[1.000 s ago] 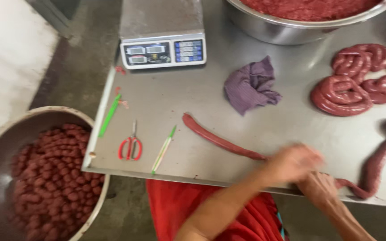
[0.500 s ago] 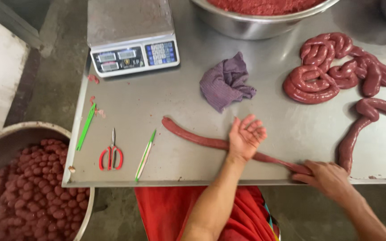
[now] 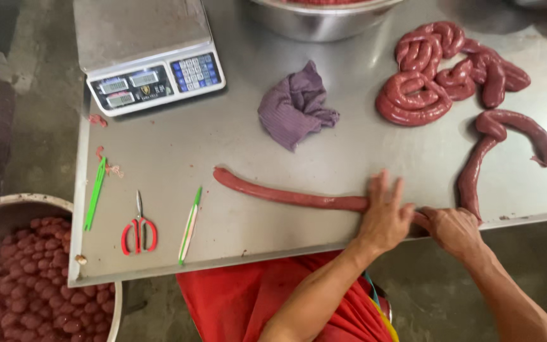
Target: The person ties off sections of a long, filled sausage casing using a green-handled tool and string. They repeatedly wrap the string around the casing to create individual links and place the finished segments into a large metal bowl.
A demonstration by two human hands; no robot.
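Since a moment ago the left hand (image 3: 384,215) has dropped flat and open onto the sausage (image 3: 286,195) near the table (image 3: 178,145) edge, right hand (image 3: 454,229) pinching beside it; best roll gently, evenly.

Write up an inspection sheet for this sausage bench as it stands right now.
Surface: steel table, smooth, with a few small reddish scraps near its left edge.
Job's things: long sausage lying straight along the front; its right end passes under both hands.
Clutter: coiled sausages at back right, purple cloth, weighing scale, red-handled scissors, two green sticks.
Hands: left hand pressed flat on the sausage, fingers spread; right hand closed around it at the table edge.
Cables: nothing seen.
Surroundings: steel bowl at the back edge; basin of small red sausage balls on the floor at left; concrete floor.
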